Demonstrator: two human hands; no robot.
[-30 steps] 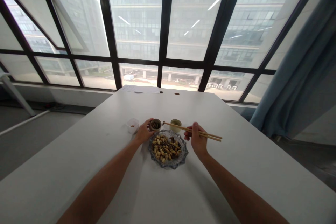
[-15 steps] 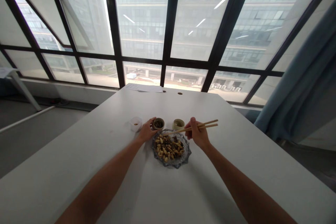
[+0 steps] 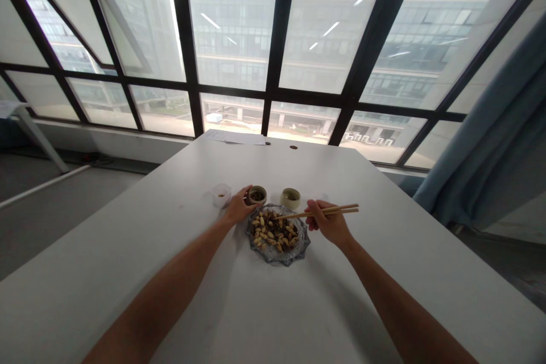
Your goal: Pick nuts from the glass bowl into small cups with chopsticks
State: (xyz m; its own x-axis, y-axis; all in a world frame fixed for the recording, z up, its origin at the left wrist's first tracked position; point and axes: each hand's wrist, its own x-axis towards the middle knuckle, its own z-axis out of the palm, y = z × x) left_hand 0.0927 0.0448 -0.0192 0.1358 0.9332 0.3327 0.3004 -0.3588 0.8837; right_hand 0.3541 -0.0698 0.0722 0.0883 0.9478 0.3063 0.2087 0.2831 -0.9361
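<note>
A scalloped glass dish point(image 3: 303, 244) holds a mix of pale nuts or beans and dark pieces, perhaps seeds point(image 3: 275, 231). My right hand point(image 3: 328, 220) grips a pair of wooden chopsticks point(image 3: 341, 209), their tips down among the dark pieces at the dish's far side. Whether the tips pinch a piece is too small to tell. Just beyond the dish, my left hand point(image 3: 239, 205) is closed around the left side of a small brown cup point(image 3: 257, 195) with dark bits inside. To its right stands a second, olive-coloured cup point(image 3: 290, 199).
Left of my left hand is a small clear plastic container point(image 3: 221, 195) with a little brown matter in it. White papers point(image 3: 239, 138) lie at the far edge of the white table point(image 3: 170, 296), before the windows. A blue curtain point(image 3: 482, 136) hangs at right.
The chopstick tips have moved down into the dish's contents, and my right hand has lowered slightly. My left hand keeps its hold on the brown cup. The view has shifted a little.
</note>
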